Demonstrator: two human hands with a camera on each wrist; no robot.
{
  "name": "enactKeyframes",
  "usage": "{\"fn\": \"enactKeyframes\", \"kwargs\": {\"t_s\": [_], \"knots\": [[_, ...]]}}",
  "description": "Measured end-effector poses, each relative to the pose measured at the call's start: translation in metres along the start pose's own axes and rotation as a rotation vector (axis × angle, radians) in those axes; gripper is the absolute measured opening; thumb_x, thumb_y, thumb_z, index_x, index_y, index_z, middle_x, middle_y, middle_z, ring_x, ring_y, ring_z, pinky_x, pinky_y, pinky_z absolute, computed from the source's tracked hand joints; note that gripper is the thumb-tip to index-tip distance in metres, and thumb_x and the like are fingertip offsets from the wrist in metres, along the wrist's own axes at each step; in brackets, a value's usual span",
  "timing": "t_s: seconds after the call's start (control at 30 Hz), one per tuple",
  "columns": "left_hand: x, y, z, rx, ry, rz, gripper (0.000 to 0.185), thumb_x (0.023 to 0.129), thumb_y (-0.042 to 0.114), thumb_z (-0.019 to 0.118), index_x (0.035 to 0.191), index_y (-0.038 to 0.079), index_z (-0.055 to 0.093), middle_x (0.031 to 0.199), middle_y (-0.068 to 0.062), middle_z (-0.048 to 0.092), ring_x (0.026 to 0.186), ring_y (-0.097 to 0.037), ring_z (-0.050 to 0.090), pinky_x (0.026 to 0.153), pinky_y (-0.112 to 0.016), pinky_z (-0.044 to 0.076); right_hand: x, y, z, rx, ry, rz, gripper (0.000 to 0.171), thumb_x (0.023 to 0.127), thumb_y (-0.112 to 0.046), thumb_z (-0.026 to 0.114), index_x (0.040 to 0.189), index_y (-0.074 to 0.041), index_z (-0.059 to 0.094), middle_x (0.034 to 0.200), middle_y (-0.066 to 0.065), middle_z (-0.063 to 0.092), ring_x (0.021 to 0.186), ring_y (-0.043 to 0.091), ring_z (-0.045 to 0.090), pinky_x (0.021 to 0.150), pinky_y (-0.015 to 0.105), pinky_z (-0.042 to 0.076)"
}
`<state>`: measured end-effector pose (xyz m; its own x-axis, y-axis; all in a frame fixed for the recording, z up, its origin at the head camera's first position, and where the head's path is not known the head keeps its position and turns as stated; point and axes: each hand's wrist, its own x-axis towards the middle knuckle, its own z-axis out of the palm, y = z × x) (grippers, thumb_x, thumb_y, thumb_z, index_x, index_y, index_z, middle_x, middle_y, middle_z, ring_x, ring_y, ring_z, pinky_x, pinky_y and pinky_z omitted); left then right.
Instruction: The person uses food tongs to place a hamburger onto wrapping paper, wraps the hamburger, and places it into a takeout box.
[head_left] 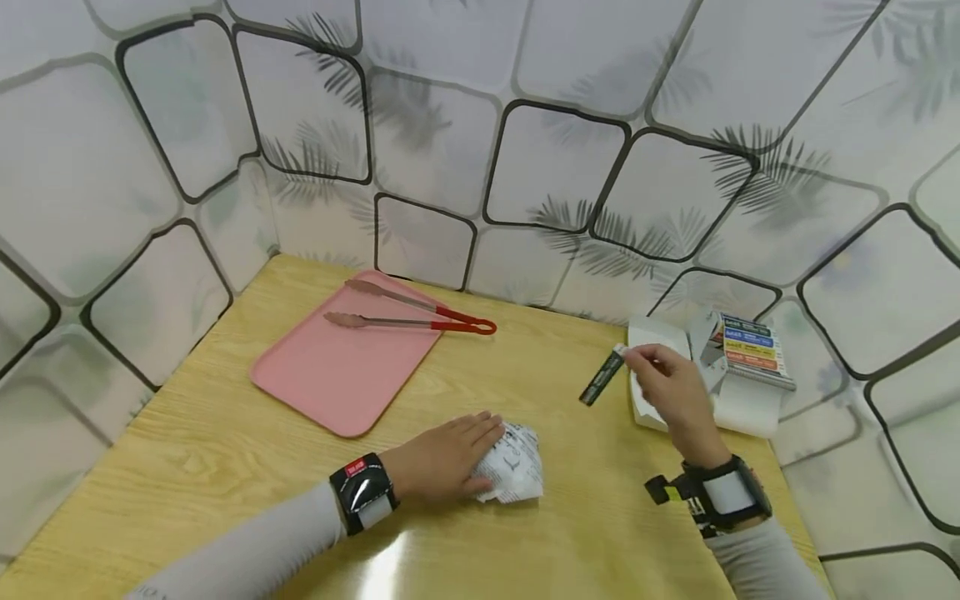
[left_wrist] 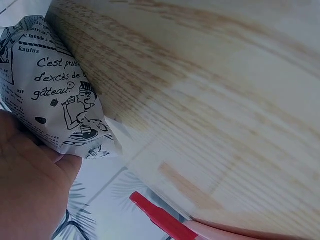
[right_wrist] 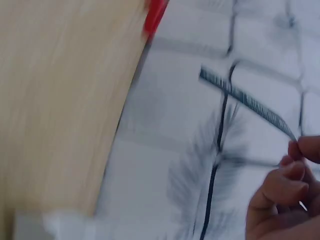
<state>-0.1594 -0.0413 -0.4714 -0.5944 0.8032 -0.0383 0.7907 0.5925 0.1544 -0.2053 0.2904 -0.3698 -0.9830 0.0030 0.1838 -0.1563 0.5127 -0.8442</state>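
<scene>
My left hand (head_left: 446,454) rests on a packet wrapped in white printed paper (head_left: 517,467), fingers laid along its top left and thumb at its near edge. Black lettering and a cartoon figure show on that paper (left_wrist: 55,90) in the left wrist view. Over to the right, my right hand (head_left: 671,392) pinches the pale end of a dark label strip (head_left: 602,379) between thumb and fingertips. The strip slants down and left in the head view; in the right wrist view the thin strip (right_wrist: 245,100) sticks out from the fingers.
A pink tray (head_left: 345,392) lies at back left, with red-handled tongs (head_left: 405,322) across its far side. Beside my right hand stands an open white box (head_left: 750,408) holding strips with green, blue, yellow and orange bands (head_left: 750,343). A patterned wall (head_left: 555,167) borders the wooden table (head_left: 225,442).
</scene>
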Motion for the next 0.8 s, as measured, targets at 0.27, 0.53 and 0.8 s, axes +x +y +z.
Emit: {"fn": "enactKeyframes", "kwargs": {"t_s": [0.27,0.53,0.8], "knots": [[0.003,-0.001,-0.003,-0.017,-0.027,-0.018,0.08,0.105,0.056,0.041,0.161,0.002,0.02,0.167,-0.015,0.019,0.154,-0.029,0.016,0.123,-0.037,0.014,-0.032,-0.009,0.06,0.141,-0.501,0.199,0.031,0.103,-0.034,0.062,0.105,-0.004,0.068,0.069,0.0,0.044,0.055,0.012,0.036,0.052,0.024,0.032],[0.002,0.001,-0.002,-0.025,-0.035,-0.016,0.08,0.105,0.055,0.041,0.162,0.003,0.019,0.167,-0.014,0.019,0.153,-0.029,0.017,0.123,-0.036,0.015,-0.034,0.014,0.085,0.079,-0.555,0.229,0.03,0.103,-0.032,0.061,0.107,-0.003,0.069,0.068,0.0,0.044,0.056,0.013,0.038,0.051,0.026,0.035],[0.003,0.001,-0.005,-0.026,-0.014,-0.02,0.077,0.104,0.055,0.045,0.162,0.009,0.023,0.165,-0.014,0.025,0.152,-0.028,0.023,0.123,-0.037,0.019,-0.032,0.021,0.101,0.0,-0.552,0.174,0.024,0.104,-0.03,0.06,0.103,-0.008,0.068,0.068,0.0,0.047,0.056,0.014,0.041,0.051,0.026,0.036]]}}
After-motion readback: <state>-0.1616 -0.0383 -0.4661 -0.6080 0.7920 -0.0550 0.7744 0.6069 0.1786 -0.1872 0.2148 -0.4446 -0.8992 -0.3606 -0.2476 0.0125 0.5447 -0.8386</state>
